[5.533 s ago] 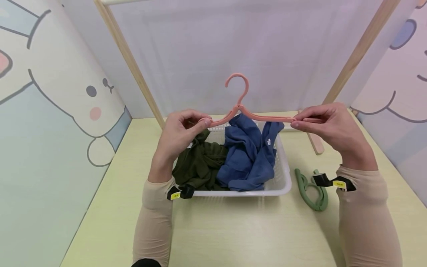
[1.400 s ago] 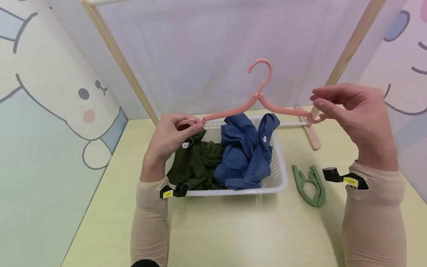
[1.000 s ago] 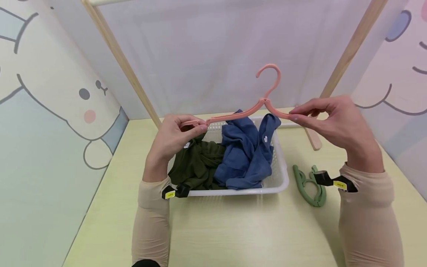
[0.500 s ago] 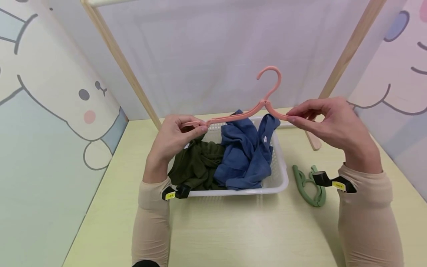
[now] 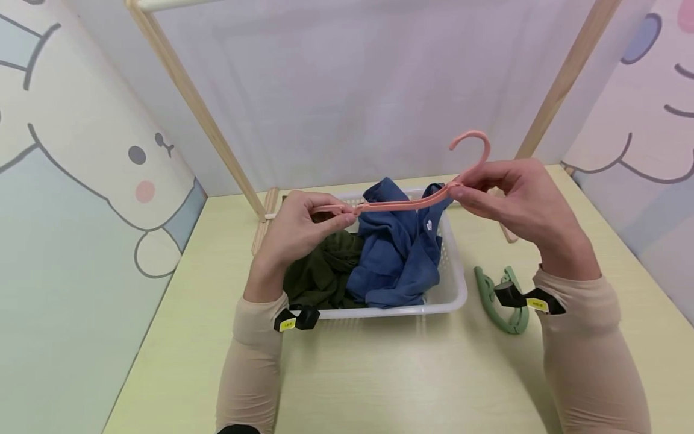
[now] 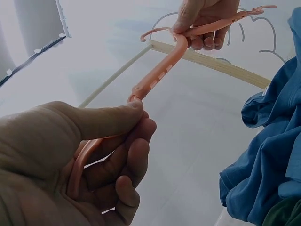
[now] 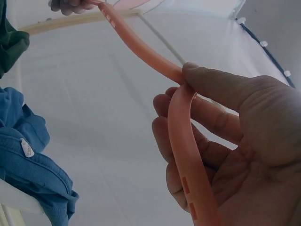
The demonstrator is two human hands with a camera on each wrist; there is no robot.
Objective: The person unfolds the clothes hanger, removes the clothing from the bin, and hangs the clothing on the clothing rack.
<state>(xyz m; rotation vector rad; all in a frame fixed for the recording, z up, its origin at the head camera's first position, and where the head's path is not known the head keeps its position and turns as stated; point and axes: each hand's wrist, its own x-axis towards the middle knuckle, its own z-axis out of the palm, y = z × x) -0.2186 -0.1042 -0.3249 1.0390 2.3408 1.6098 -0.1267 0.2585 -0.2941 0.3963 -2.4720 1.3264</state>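
A pink folding clothes hanger is held level in the air above a white basket, its hook pointing up at the right. My left hand pinches the hanger's left arm near a joint, thumb on top; the arm's end lies within the palm in the left wrist view. With thumb and fingers, my right hand grips the hanger at its centre, just below the hook. In the right wrist view the hanger's other arm passes across the right hand's fingers. Beneath lie a blue garment and a dark green garment.
The white basket holds both garments on the pale table. A folded green hanger lies right of it. Wooden posts of a rack rise on both sides, and a white bar crosses the top.
The right hand let go of the hanger's right end, then took hold of its right arm and has now shifted to the centre. The hanger has moved right and slightly down; the left hand keeps its pinch.
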